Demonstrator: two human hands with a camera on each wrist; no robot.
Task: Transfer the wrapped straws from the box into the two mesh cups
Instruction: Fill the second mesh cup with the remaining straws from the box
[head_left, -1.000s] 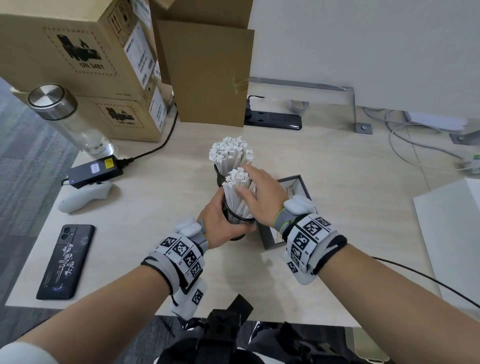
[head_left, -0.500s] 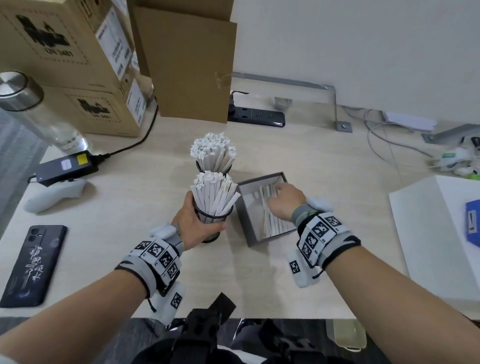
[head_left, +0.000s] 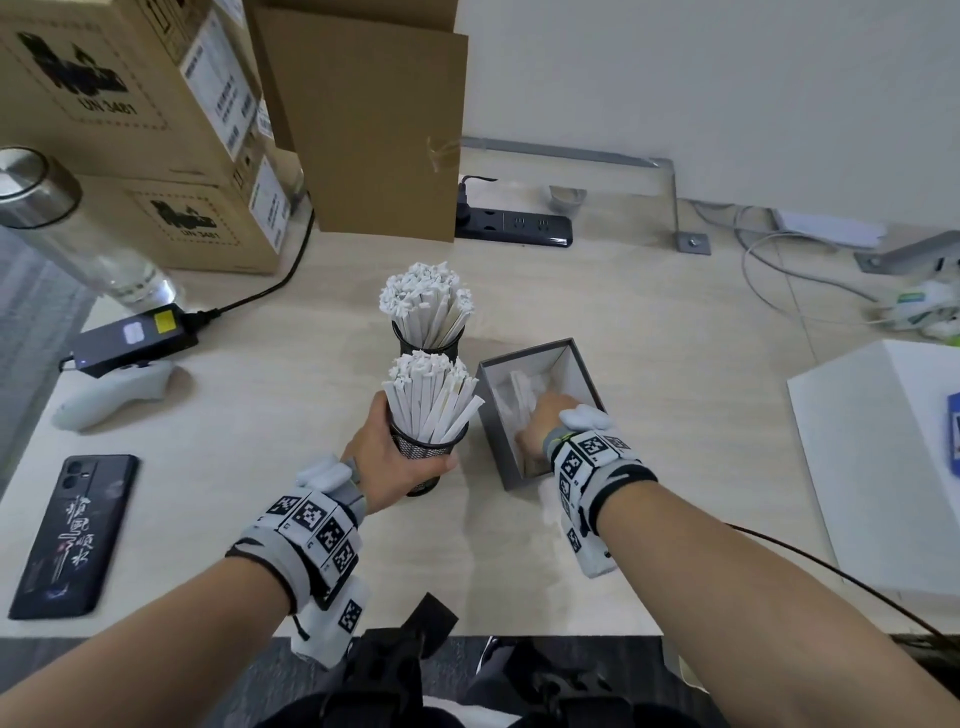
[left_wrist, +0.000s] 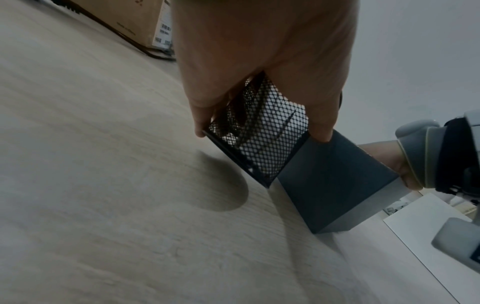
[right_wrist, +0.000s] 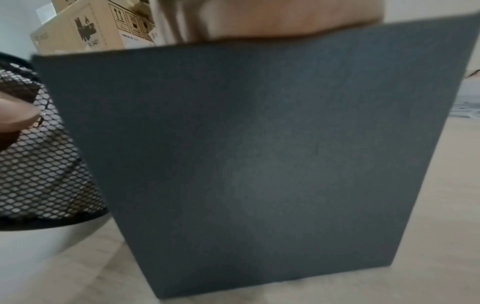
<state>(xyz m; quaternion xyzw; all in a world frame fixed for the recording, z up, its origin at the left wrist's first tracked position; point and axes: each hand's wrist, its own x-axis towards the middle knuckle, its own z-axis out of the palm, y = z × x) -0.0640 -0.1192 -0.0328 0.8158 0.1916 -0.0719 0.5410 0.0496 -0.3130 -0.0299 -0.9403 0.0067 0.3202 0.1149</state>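
Fingers and thumb of the left hand (head_left: 395, 457) are wrapped round the near cup (head_left: 427, 451), which is packed with upright straws (head_left: 428, 395) fanning out at the top. In the left wrist view the left hand (left_wrist: 262, 51) is seen gripping the mesh of the near cup (left_wrist: 262, 131) from both sides, and the cup's base is tilted, with one edge lifted off the surface (left_wrist: 103, 185). The right hand (head_left: 545, 423) is lowered into the box (head_left: 498, 415), among the loose straws lying at the bottom; whether they are pinched cannot be told, as the fingers are hidden by the box wall. In the right wrist view only the box (right_wrist: 246, 154) wall fills the frame, with the right hand (right_wrist: 285, 18) blurred above its rim and the near cup (right_wrist: 39, 174) just beside it at the left. The box is placed just right of the near cup, almost touching it. The far cup (head_left: 428, 340), also full of straws, is set directly behind the near one. Farther out, a phone (head_left: 72, 530) lies at the left edge of the surface (head_left: 260, 467), a power strip (head_left: 514, 228) rests against the wall, and cartons (head_left: 130, 130) are stacked at the far left.
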